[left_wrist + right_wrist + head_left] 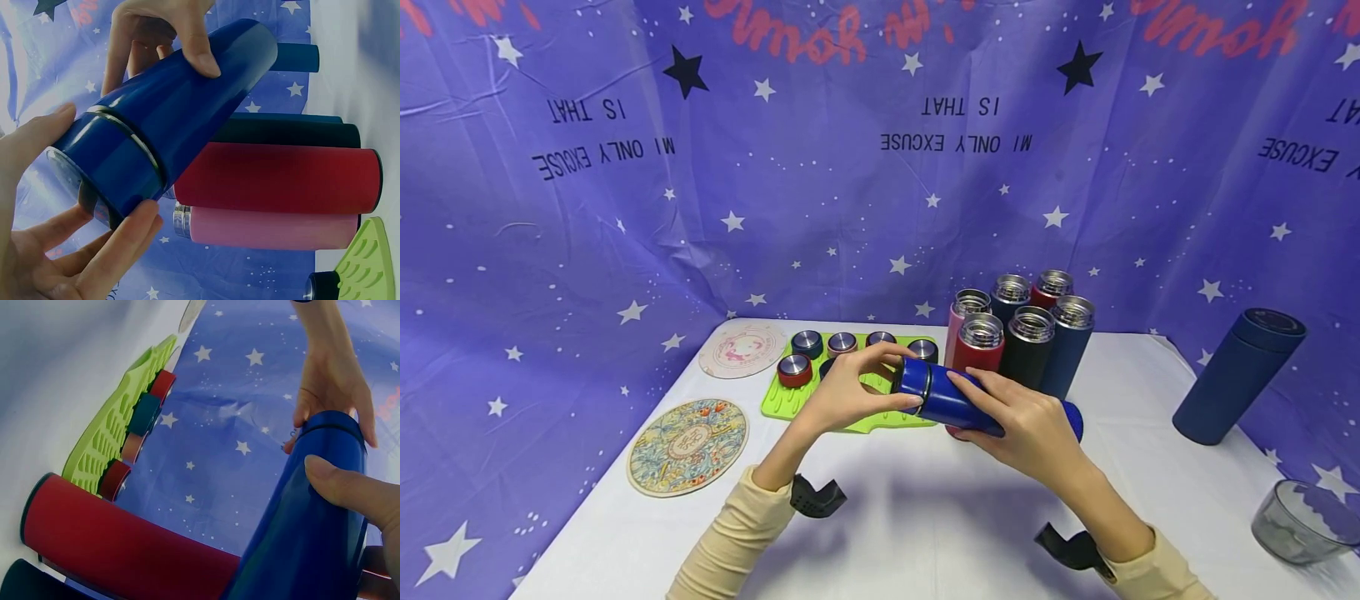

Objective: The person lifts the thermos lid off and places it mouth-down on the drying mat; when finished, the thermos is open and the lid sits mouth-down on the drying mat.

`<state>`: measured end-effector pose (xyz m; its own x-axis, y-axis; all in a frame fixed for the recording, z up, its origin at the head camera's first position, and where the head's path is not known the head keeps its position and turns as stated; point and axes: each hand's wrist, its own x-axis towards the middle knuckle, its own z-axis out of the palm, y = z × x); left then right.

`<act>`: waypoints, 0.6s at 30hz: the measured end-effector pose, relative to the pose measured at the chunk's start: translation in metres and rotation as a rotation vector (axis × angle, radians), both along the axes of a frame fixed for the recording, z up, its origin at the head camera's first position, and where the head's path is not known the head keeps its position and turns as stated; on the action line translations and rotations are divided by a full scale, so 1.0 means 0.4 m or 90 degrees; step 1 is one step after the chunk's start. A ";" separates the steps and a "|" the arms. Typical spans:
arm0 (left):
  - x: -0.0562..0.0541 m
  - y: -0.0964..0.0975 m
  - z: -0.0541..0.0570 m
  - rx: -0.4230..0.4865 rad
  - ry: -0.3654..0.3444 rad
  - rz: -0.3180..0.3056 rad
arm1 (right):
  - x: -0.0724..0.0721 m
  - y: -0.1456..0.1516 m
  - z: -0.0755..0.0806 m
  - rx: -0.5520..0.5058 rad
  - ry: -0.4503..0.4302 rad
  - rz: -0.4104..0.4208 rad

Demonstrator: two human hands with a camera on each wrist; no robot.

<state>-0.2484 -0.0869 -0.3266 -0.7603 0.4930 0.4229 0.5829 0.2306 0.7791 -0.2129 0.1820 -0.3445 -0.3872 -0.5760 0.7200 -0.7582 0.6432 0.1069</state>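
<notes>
A glossy blue thermos is held tilted nearly sideways above the white table, in front of the other bottles. My left hand grips its lid, fingers and thumb spread around the rim. Around the body, my right hand curls from the other side, its thumb lying along the blue surface. A thin metallic ring shows at the seam between lid and body in the left wrist view. The lid sits on the body.
Several lidless bottles, including a red bottle, stand behind the right hand. Several loose lids, among them a red lid, sit on a green mat. A navy thermos, a glass bowl and a patterned round mat lie farther out.
</notes>
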 end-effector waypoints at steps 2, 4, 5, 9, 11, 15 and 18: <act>-0.006 0.000 -0.006 -0.008 -0.009 0.004 | 0.000 0.001 0.000 -0.004 0.003 -0.001; -0.009 -0.001 -0.008 -0.008 -0.005 -0.007 | -0.002 0.002 -0.001 -0.010 -0.005 0.000; -0.009 -0.002 -0.009 -0.006 -0.001 -0.013 | -0.003 0.003 -0.002 -0.015 -0.012 0.002; -0.012 -0.003 -0.012 -0.013 0.026 -0.045 | -0.006 0.010 0.000 -0.037 -0.059 0.008; -0.014 -0.005 -0.013 -0.022 0.048 -0.068 | -0.008 0.017 0.002 -0.053 -0.095 0.019; -0.021 -0.009 -0.012 -0.044 0.116 -0.129 | -0.010 0.033 0.009 -0.079 -0.187 0.050; -0.023 -0.012 -0.010 -0.056 0.163 -0.164 | -0.013 0.041 0.014 -0.089 -0.247 0.066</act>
<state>-0.2577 -0.0918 -0.3306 -0.4821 0.6969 0.5309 0.8038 0.1108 0.5844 -0.2182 0.1983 -0.3390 -0.5895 -0.5337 0.6063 -0.7868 0.5492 -0.2816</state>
